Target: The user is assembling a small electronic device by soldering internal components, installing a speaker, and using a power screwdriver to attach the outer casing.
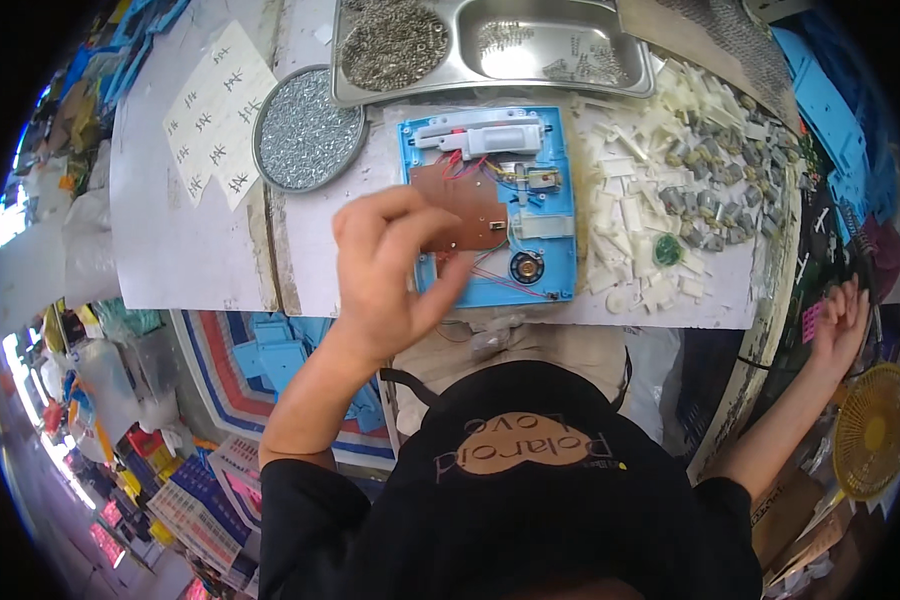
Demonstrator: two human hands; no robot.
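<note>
A light-blue plastic casing (562, 270) lies open on the table in front of me, its inside facing up. In it sit a brown circuit board (460, 190), a small round speaker (527, 266), a white-grey compartment (495, 140) and thin coloured wires. My left hand (385, 260) is over the casing's left edge and partly covers the board. Its fingers are bent, thumb and forefinger apart, with nothing visible between them. Far to the right, beyond the table edge, my right hand (838, 328) has its fingers extended beside a small pink dotted piece (812, 320); whether it touches the piece I cannot tell.
A round tray of small silver screws (310, 130) stands left of the casing, near a paper sheet (215, 115) with marks. A metal tray (450, 85) of small metal parts lies behind. White plastic pieces (625, 215) and grey parts (730, 190) cover the right. A yellow fan (873, 430) stands nearby.
</note>
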